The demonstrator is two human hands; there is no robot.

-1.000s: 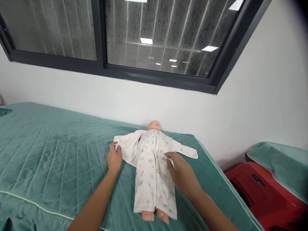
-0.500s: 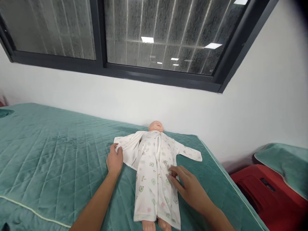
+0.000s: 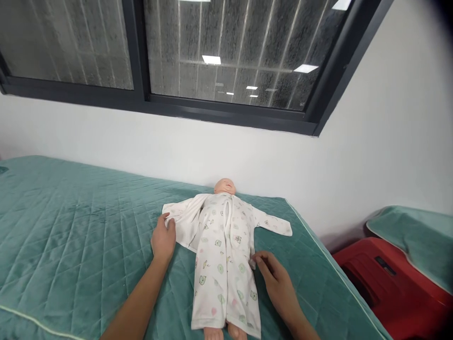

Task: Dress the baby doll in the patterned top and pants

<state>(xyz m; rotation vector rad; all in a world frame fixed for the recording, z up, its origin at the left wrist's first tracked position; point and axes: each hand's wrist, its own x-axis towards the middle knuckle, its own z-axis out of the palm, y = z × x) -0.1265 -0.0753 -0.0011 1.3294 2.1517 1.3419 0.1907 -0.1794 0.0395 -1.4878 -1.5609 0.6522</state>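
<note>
A baby doll [image 3: 225, 186] lies on its back, feet toward me, dressed in a white baby romper [image 3: 219, 264] printed with green and pink figures. The romper's left-side sleeve [image 3: 180, 215] spreads out with a plain white flap beneath it, and the right-side sleeve [image 3: 274, 224] stretches outward. At the left sleeve's lower edge, my left hand [image 3: 163, 240] has thumb and fingers closed around the cloth. My right hand [image 3: 278, 281] pinches the romper's right side edge at hip height. The doll's bare feet [image 3: 224, 333] show below the hems.
A green quilted cover [image 3: 88, 226] lies under everything. Behind the doll's head rises a white wall [image 3: 148, 146] with a dark-framed window [image 3: 226, 118]. To the right stands a red plastic object [image 3: 382, 278] with green cloth [image 3: 414, 231] over it.
My right hand has moved off the romper's front, down to its right side edge, and pinches it there. The left hand stays at the sleeve. The view has shifted slightly.
</note>
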